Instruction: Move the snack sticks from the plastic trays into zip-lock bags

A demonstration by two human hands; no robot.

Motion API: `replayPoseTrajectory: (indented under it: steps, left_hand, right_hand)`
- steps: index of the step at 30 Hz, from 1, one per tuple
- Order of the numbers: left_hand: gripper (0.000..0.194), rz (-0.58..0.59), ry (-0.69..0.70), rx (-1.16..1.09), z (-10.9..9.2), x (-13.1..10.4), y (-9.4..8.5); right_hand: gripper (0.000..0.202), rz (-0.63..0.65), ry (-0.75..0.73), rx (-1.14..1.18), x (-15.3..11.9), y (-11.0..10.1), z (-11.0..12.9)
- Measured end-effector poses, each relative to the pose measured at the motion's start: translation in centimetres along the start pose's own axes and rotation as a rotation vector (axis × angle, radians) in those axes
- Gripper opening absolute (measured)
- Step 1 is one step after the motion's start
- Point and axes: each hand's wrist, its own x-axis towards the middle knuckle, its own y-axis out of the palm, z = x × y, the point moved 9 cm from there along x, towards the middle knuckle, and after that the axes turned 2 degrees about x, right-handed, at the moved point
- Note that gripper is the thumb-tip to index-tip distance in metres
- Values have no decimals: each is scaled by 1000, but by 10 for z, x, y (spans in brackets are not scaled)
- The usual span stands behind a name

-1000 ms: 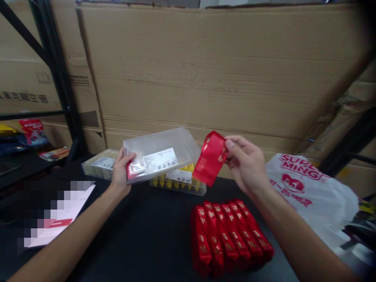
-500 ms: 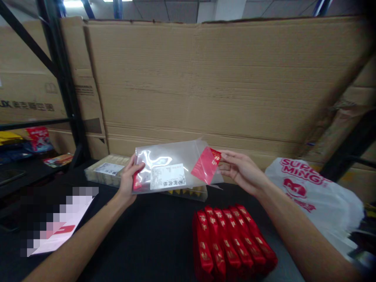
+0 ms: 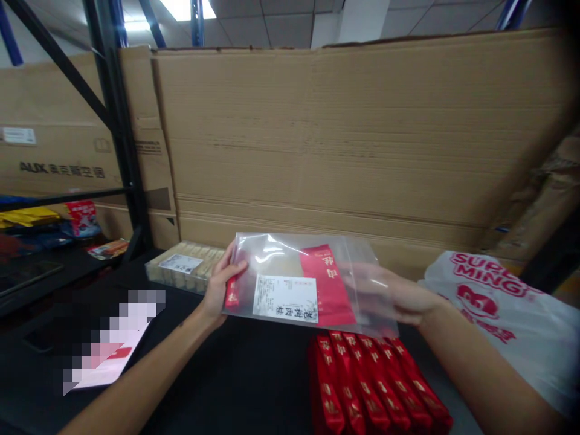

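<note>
A clear plastic bag (image 3: 276,260) with a white printed label is held up above the black table. My left hand (image 3: 221,284) pinches its left end, where a small red patch shows. My right hand (image 3: 385,290) reaches inside the bag's right end, its fingers seen blurred through the plastic against a red packet (image 3: 328,284) with gold print. Whether those fingers grip the packet is hard to make out. Below the bag, several shiny red packets (image 3: 376,386) stand side by side in a row.
A clear box of pale items (image 3: 181,266) lies behind my left hand. A pink and white sheet (image 3: 113,356) is at the left. A white printed plastic bag (image 3: 502,314) sits at the right. Cardboard (image 3: 317,133) walls off the back.
My right hand has moved from the bag's opening into it, and the red packet is further inside, nearer the label. The view has shifted, so surrounding things appear further right.
</note>
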Motion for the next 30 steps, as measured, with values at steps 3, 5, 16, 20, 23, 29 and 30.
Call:
replayPoseTrajectory:
  steps: [3,5,16,20,23,29,30]
  left_hand:
    - [76,40,28,30,-4,-7,11]
    - [80,69,42,52,-7,-12,20]
    - [87,196,16,61,8,-42,51]
    - [82,250,41,113,11,-42,52]
    - [81,264,52,131,8,-37,50]
    - [67,30,44,53,-10,-1,7]
    - [62,-19,67,44,-14,7,-4]
  right_hand:
    - [45,69,30,-73,9,15,-10]
    - [42,69,-5,-97,16,25,-13]
    - [23,-50,-161,-291,31,66,-11]
    - [32,112,-255,-278,33,81,-10]
    - [50,159,-196,-238,31,85,-12]
    - [34,-482,-392,-305,5,16,37]
    - [28,-639,-484,-391,-7,1,50]
